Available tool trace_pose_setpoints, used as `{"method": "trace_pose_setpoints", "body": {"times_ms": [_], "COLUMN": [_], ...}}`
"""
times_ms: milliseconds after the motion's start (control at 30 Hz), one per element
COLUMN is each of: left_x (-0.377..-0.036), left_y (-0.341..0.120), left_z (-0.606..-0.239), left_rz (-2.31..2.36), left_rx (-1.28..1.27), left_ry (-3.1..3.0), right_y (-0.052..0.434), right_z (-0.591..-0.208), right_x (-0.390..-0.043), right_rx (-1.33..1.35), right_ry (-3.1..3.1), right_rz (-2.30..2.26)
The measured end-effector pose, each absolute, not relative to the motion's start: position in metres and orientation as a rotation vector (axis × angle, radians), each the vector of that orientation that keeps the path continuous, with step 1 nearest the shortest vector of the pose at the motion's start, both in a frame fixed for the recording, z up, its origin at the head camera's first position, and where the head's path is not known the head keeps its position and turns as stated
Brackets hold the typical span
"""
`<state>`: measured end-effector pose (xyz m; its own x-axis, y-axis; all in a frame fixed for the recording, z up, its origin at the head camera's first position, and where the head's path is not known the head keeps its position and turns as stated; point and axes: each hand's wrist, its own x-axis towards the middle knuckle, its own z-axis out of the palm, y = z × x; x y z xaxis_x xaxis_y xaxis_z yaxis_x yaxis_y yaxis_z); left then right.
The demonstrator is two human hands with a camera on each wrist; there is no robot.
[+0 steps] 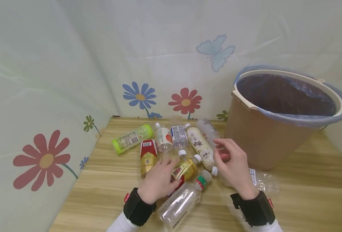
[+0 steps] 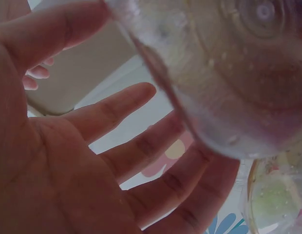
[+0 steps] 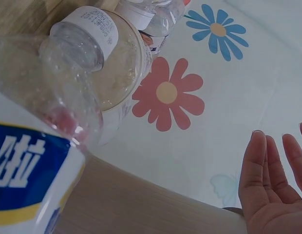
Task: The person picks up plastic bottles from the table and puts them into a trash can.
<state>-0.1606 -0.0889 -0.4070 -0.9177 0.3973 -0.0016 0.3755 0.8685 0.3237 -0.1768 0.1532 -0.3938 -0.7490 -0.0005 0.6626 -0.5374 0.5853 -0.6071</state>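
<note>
In the head view my left hand (image 1: pixel 160 178) is over a bottle with a gold-and-red label (image 1: pixel 185 170), fingers spread and thumb across its side. The left wrist view shows a clear bottle base (image 2: pixel 238 87) by relaxed fingers; whether they touch it, I cannot tell. A large clear bottle (image 1: pixel 179 203) with a green-and-red neck band lies beside that hand. My right hand (image 1: pixel 233 164) hovers by a milk tea bottle (image 1: pixel 200 143), fingers loosely bent with nothing seen between them. Beneath its wrist lies a clear bottle (image 1: pixel 265 182), partly hidden.
A brown bin (image 1: pixel 255 138) lined with a blue bag stands at the right. Lying farther back are a green-ended bottle (image 1: pixel 133 138), a red-and-gold bottle (image 1: pixel 148 154) and several clear ones. A flowered curtain (image 1: pixel 165 58) rises behind the wooden table (image 1: pixel 101 187).
</note>
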Motion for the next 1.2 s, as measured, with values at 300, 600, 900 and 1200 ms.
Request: {"method": "trace_pose_setpoints", "body": {"times_ms": [300,600,900,1200], "left_x": [-0.158,-0.157,-0.156,-0.157], "left_y": [-0.086,-0.081,-0.076,-0.076], "left_z": [-0.409,-0.414,-0.416,-0.414], "left_rz": [0.463,0.373,0.343,0.398], "left_rx": [0.607,0.592,0.572,0.567], "left_ry": [2.927,2.930,2.923,2.912], "right_y": [0.152,0.152,0.153,0.153], "right_z": [-0.396,-0.396,-0.397,-0.397], "right_x": [-0.177,-0.177,-0.177,-0.177], "right_rx": [0.445,0.426,0.417,0.412], "right_ry": [-2.227,-2.257,-2.280,-2.282], "right_rz": [1.136,1.126,1.132,1.135]}}
